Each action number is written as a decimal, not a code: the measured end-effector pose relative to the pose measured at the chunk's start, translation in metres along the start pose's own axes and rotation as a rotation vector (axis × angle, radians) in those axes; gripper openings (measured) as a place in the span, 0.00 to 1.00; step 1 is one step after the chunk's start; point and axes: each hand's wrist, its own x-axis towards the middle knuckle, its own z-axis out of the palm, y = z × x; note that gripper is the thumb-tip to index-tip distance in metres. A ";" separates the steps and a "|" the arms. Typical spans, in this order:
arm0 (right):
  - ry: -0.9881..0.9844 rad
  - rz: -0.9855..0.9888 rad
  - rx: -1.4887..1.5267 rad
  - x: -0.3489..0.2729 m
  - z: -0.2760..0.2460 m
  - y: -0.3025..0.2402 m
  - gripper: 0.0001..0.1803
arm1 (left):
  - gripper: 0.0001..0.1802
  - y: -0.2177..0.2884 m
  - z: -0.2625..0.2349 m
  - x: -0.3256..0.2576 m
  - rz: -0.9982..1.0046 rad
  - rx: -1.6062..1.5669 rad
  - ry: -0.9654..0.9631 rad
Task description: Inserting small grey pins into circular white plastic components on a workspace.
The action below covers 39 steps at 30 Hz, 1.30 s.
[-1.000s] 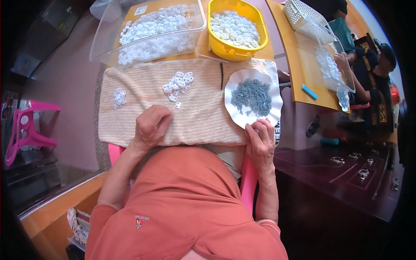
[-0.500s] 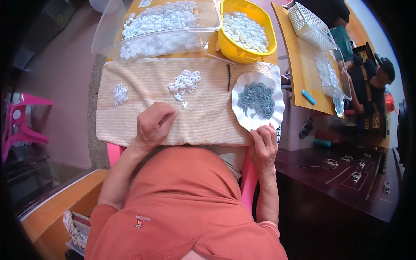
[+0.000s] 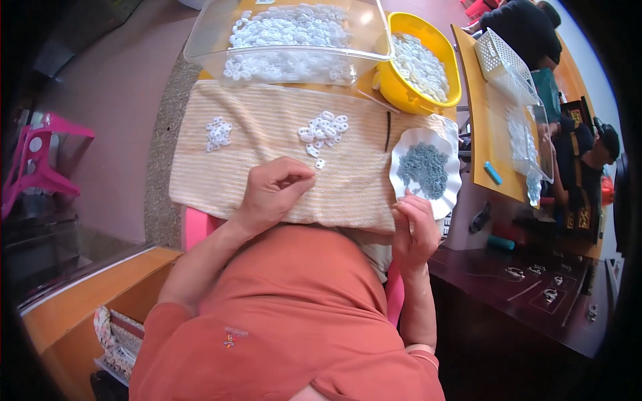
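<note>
My left hand (image 3: 273, 192) is closed in a pinch over the striped cloth (image 3: 221, 170). Its fingertips are beside a single white piece (image 3: 320, 164), just short of a small pile of white oval pieces with holes (image 3: 324, 127). Whatever sits between those fingers is hidden. At the near left edge of a white wavy-rimmed plate (image 3: 449, 198), my right hand (image 3: 416, 227) has thumb and fingers pinched together; what they hold is too small to make out. Small grey-blue pin-like parts (image 3: 424, 168) are heaped on the plate.
A clear bin (image 3: 294, 57) of white pieces and a yellow tub (image 3: 449, 60) stand at the back. Another small white pile (image 3: 218, 134) lies left, a dark stick (image 3: 388, 131) near the plate. People sit at another table (image 3: 483, 134) on the right. A pink stool (image 3: 47, 160) stands left.
The whole view has shifted, so the table sits further right. My right hand has moved left from the plate's near rim and now pinches. My left hand is slightly closer to the single white piece.
</note>
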 end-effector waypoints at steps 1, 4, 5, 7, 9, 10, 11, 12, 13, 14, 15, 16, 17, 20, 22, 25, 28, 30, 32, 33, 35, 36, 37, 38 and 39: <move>-0.031 0.087 0.165 0.003 0.008 -0.004 0.06 | 0.06 0.001 0.001 0.000 0.001 0.005 0.003; -0.116 0.321 0.460 0.007 0.036 -0.016 0.05 | 0.05 0.009 0.004 0.000 -0.293 -0.368 -0.114; -0.168 0.377 0.523 0.010 0.042 -0.020 0.05 | 0.05 0.010 0.004 -0.001 -0.294 -0.367 -0.108; -0.191 0.439 0.599 0.017 0.052 -0.029 0.05 | 0.05 0.012 0.004 -0.001 -0.437 -0.551 -0.172; -0.192 0.511 0.740 0.019 0.062 -0.031 0.06 | 0.06 0.013 0.003 -0.003 -0.470 -0.636 -0.197; -0.199 0.510 0.743 0.021 0.065 -0.032 0.06 | 0.06 0.013 0.003 -0.004 -0.502 -0.721 -0.228; -0.206 0.506 0.769 0.022 0.067 -0.034 0.06 | 0.06 0.013 0.003 -0.004 -0.502 -0.722 -0.221; -0.212 0.502 0.796 0.023 0.069 -0.035 0.06 | 0.07 0.014 0.003 -0.004 -0.515 -0.755 -0.222; -0.218 0.503 0.798 0.023 0.071 -0.036 0.06 | 0.07 0.014 0.003 -0.005 -0.528 -0.787 -0.224; -0.214 0.520 0.805 0.022 0.072 -0.037 0.06 | 0.07 0.013 0.003 -0.005 -0.529 -0.789 -0.219; -0.210 0.536 0.812 0.022 0.072 -0.037 0.06 | 0.07 0.012 0.002 -0.005 -0.531 -0.808 -0.224; -0.216 0.536 0.812 0.022 0.073 -0.037 0.06 | 0.07 0.012 0.002 -0.006 -0.534 -0.827 -0.230; -0.219 0.531 0.813 0.021 0.073 -0.037 0.06 | 0.07 0.011 0.003 -0.006 -0.533 -0.830 -0.226; -0.231 0.533 0.816 0.022 0.075 -0.038 0.06 | 0.07 0.010 0.001 -0.008 -0.554 -0.860 -0.213; -0.244 0.538 0.818 0.022 0.077 -0.038 0.05 | 0.07 0.007 0.000 -0.008 -0.543 -0.906 -0.230; -0.220 0.514 0.814 0.020 0.080 -0.034 0.05 | 0.06 0.004 0.001 -0.007 -0.540 -0.893 -0.210; -0.213 0.550 0.810 0.019 0.082 -0.032 0.05 | 0.06 0.007 0.001 -0.007 -0.556 -0.880 -0.178; -0.201 0.541 0.835 0.017 0.084 -0.028 0.05 | 0.05 0.005 0.003 -0.007 -0.551 -0.871 -0.170; -0.184 0.570 0.866 0.016 0.085 -0.028 0.05 | 0.05 0.004 0.003 -0.008 -0.545 -0.862 -0.163; -0.167 0.603 0.899 0.017 0.085 -0.027 0.04 | 0.06 0.003 0.004 -0.008 -0.560 -0.875 -0.144; -0.167 0.598 0.909 0.015 0.086 -0.021 0.04 | 0.06 0.004 0.004 -0.007 -0.576 -0.887 -0.125; -0.166 0.590 0.917 0.015 0.086 -0.019 0.04 | 0.07 0.005 0.004 -0.007 -0.580 -0.891 -0.119; -0.165 0.589 0.916 0.014 0.087 -0.019 0.04 | 0.08 0.006 0.003 -0.007 -0.585 -0.896 -0.113; -0.168 0.588 0.904 0.014 0.087 -0.019 0.04 | 0.08 0.005 0.003 -0.007 -0.584 -0.896 -0.114; -0.171 0.587 0.892 0.014 0.088 -0.019 0.04 | 0.09 0.004 0.003 -0.007 -0.574 -0.895 -0.124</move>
